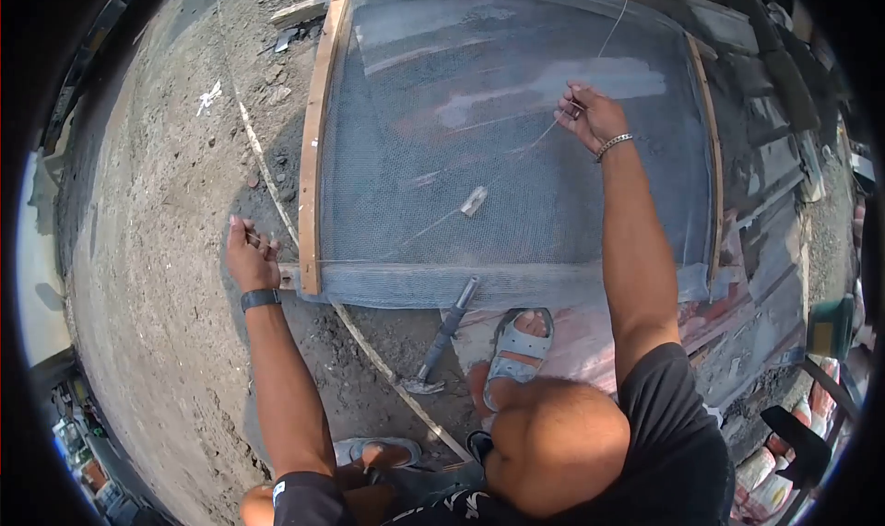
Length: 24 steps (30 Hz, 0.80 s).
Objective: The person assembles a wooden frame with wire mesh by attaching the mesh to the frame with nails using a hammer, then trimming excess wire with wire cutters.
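A wood-framed screen of fine mesh [415,176] lies in front of me. My right hand [590,118] is raised over its right half, fingers pinched on a thin pale string [609,37] that runs up toward the far edge and also down across the mesh. A small whitish bundle [474,200] with string trailing from it rests on the mesh. My left hand [251,257] is beside the near left corner, by the end of a wooden strip [312,203]; its fingers are curled, and I cannot tell what they hold. A hammer [447,330] leans at the near edge, handle end over the frame.
My sandaled foot [521,346] is close to the hammer. A pale strip [369,351] crosses the dirt ground [166,277] on the left. Planks and boards [774,176] lie along the right, with bags [761,475] at the lower right.
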### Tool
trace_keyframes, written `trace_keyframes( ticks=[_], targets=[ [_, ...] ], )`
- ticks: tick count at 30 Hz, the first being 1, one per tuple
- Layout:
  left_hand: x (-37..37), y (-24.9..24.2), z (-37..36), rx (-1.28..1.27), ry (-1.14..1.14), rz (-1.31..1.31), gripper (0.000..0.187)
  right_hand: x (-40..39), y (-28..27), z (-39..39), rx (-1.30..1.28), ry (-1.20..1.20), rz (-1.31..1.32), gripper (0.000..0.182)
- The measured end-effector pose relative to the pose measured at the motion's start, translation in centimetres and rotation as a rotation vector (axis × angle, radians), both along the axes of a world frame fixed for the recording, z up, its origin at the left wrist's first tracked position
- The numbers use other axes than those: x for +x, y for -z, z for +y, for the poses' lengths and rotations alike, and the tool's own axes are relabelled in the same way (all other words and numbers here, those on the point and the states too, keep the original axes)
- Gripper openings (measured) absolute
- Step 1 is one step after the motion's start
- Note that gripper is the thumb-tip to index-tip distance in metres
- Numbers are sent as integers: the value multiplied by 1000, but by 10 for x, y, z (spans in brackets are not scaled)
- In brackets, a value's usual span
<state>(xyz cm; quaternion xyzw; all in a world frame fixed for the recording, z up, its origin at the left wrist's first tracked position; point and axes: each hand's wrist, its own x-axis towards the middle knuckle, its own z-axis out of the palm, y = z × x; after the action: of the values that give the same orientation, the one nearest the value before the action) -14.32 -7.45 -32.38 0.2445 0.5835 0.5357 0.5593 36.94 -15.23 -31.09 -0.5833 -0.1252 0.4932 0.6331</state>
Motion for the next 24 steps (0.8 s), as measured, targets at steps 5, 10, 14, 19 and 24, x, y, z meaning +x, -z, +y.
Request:
trace_keyframes(
  ticks=[5, 10, 14, 19, 24],
  targets=[
    [-15, 9, -2, -87, -170, -44, 25, 41, -10, 12, 44, 398, -87, 21],
    [6, 18, -39, -221, -151, -16, 25, 72, 15, 27, -104, 465, -126, 21],
    [20, 25, -79, -334, -55, -70, 24, 105, 17, 43, -237, 482, -210, 20],
    [46, 32, -130, -389, -57, -227, 22, 127, 15, 67, -317, 423, -370, 21],
    [58, 37, -144, -408, -43, -202, 24, 140, 16, 84, -338, 620, -280, 23]
  ],
)
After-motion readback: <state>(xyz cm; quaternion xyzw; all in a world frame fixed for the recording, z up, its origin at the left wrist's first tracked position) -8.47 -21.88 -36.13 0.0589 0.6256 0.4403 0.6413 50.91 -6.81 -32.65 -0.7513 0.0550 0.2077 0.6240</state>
